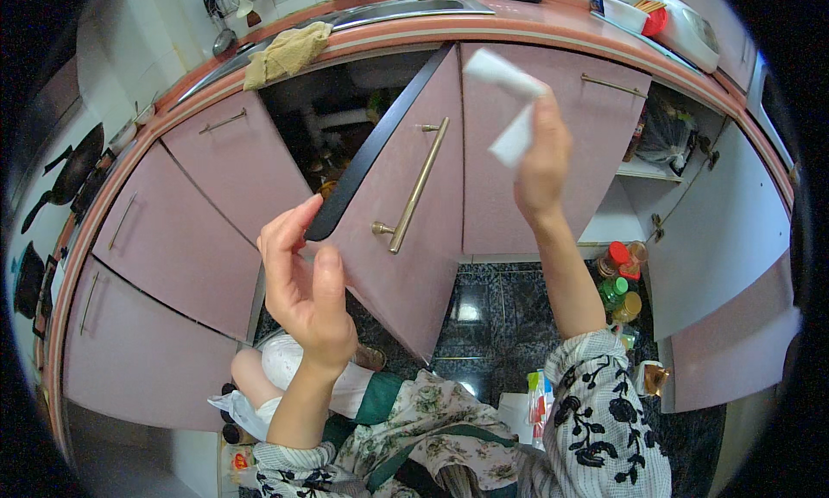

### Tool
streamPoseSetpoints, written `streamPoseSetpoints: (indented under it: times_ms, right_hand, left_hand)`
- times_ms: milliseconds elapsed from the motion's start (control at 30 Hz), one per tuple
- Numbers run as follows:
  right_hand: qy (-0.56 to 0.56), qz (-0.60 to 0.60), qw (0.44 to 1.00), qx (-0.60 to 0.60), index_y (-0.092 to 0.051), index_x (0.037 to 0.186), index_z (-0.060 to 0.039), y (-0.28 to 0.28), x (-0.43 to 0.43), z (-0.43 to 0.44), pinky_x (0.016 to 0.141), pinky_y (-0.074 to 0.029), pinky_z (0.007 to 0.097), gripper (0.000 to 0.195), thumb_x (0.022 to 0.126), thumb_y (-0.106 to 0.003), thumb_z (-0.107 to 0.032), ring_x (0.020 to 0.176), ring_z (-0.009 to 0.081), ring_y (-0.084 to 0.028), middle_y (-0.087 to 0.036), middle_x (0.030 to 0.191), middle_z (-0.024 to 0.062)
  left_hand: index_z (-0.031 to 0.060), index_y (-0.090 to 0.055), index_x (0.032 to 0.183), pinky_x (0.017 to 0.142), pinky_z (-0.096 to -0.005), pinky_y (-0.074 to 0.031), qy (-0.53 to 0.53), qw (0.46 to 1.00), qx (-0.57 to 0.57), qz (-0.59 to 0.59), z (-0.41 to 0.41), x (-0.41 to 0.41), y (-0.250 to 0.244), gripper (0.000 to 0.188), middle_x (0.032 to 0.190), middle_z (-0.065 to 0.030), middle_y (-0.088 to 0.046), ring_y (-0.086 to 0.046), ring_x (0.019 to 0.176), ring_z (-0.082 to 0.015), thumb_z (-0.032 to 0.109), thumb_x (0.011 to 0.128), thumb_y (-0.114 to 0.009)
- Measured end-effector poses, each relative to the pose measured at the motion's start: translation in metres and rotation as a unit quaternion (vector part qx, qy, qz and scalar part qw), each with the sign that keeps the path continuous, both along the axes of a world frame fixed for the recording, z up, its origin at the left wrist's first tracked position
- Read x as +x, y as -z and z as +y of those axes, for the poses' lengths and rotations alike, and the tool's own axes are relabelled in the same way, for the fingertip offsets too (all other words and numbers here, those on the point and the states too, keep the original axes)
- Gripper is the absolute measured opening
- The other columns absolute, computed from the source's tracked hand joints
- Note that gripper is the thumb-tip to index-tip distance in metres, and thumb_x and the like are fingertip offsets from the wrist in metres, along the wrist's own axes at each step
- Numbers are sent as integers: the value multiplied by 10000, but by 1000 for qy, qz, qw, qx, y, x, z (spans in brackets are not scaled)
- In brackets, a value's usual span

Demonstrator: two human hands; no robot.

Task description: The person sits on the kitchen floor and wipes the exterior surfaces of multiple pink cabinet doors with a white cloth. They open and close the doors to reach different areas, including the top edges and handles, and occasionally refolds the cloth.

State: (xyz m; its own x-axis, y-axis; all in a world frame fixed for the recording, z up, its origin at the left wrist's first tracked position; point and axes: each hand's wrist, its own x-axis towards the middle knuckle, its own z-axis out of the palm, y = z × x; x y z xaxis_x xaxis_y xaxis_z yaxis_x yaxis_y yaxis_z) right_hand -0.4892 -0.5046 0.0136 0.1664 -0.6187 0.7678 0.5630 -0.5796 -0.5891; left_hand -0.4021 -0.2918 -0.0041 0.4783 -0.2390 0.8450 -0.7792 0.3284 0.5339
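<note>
My right hand [546, 151] holds a folded white cloth or wipe [502, 73], raised before a pink cabinet door. Two flaps of it stick out past my fingers. At the near top corner of a partly open pink cabinet door [414, 252] is my left hand [304, 284], its thumb and fingers apart on either side of that corner. Whether it touches the door cannot be told. A black strip [382, 141] runs along the door's top edge, and a metal bar handle [421, 186] sits on its front. Behind the door, the cabinet's inside [330, 122] is dark.
A yellow cloth [288, 52] hangs over the counter edge by the sink [401, 9]. At right another cabinet door [719, 232] stands open, with several jars [618, 281] on the dark tiled floor. A white rice cooker [683, 31] stands on the counter.
</note>
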Motion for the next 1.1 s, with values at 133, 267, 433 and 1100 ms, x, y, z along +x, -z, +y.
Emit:
streamPoseSetpoints:
  times_ms: [133,267,433,1100]
  right_hand:
    - [110,58,917,-379,-557,850,-43,19,44,-17,747,-349,334,209,860,-390,-168,823,221,-490,-544,833,56]
    - [106,50,933,-341,-532,786,-39,27,52,0,768,-303,352,166,834,-413,-145,824,251,-480,-527,830,75]
    - [74,32,944,-319,-475,717,-48,36,47,53,722,-268,390,134,793,-428,-148,763,250,-459,-475,752,92]
    - [63,-103,971,-206,-555,829,-8,50,34,100,809,-378,396,274,887,-343,-172,864,308,-493,-549,856,136]
  left_hand:
    - [-55,-476,1096,576,-163,-262,36,998,-44,12,-7,-3,3,310,994,-37,-470,-305,652,-37,101,830,-446]
    - [-63,-474,1083,700,-181,-326,-16,1000,9,-21,-1,3,3,297,1022,-72,-478,-397,749,-66,113,845,-451]
    - [-63,-465,1072,888,-287,-314,27,999,-21,-19,-6,0,3,299,1068,-127,-478,-444,982,-170,140,853,-456]
    - [-79,-495,1053,798,-249,-349,-5,998,15,-66,-5,-7,0,353,995,-111,-500,-465,888,-156,196,834,-515]
